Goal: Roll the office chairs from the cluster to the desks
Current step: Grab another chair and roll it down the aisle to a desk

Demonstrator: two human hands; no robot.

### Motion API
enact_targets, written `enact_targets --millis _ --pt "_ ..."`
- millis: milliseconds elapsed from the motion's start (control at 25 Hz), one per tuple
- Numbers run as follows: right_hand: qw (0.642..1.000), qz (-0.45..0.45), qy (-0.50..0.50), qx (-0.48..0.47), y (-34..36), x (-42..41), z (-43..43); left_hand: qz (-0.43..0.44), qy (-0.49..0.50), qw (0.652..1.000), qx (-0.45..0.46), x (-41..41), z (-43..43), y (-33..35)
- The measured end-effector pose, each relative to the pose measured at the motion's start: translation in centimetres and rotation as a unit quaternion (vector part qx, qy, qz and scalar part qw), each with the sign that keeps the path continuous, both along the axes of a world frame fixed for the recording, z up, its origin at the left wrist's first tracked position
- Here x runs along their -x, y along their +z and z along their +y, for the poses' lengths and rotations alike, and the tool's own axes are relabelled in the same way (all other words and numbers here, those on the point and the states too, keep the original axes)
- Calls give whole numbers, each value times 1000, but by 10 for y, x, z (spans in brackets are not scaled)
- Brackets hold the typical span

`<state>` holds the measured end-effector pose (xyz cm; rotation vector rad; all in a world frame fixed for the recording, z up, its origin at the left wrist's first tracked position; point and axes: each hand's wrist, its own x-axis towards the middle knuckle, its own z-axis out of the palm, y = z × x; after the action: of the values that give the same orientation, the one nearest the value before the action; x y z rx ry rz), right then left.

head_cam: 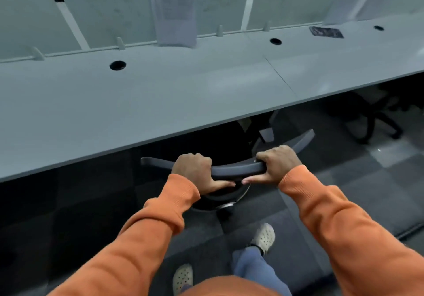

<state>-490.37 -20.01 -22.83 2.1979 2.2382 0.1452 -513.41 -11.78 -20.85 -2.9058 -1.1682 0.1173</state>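
Head: desk edge over chair, 2nd chair rt.

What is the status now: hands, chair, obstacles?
Left hand and right hand grip the chair by its backrest top. Chair partly under the desk. Another chair farther right, apart.

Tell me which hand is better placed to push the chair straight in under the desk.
Left, by a little. Both hands grip the top rail, but the left hand sits nearer its middle. The right hand is further toward the right end, so its push would probably swing the rail round.
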Motion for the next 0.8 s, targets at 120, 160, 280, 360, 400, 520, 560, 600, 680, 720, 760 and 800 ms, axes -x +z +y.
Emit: enact_targets --millis 120,160,280,360,400,520,560,600,680,720,760,800 --pt "999 -8 -29 -17 -6 26 -22 10 -38 999 -2 23 -3 -1" --pt "999 -3 -37 -27 -8 34 -30 13 -51 999 -2 29 -4 -2" --pt "996 -1 -55 -64 -13 48 -54 18 -86 996 -2 36 -10 -4" --pt "994 1 -73 -77 -13 51 -72 26 -125 992 0 33 -13 -6" --pt "993 6 -85 -80 -12 50 -81 28 -143 989 6 28 -15 -6" --pt "988 4 -132 -84 -12 47 -111 26 -197 980 8 9 -21 -3" --pt "986 9 -145 -86 -13 47 -124 22 -215 976 10 4 -26 -2" --pt "982 15 -164 -94 -16 48 -140 16 -240 971 17 -3 -32 -3" --pt "973 22 -199 -117 -19 52 -172 9 -286 958 30 -16 -47 -3" --pt "967 22 -217 -128 -19 55 -185 11 -307 951 37 -22 -53 -2" --pt "962 21 -234 -139 -18 55 -196 9 -325 945 37 -30 -58 -1" --pt "957 20 -249 -150 -15 53 -204 0 -342 939 27 -42 -61 -1"
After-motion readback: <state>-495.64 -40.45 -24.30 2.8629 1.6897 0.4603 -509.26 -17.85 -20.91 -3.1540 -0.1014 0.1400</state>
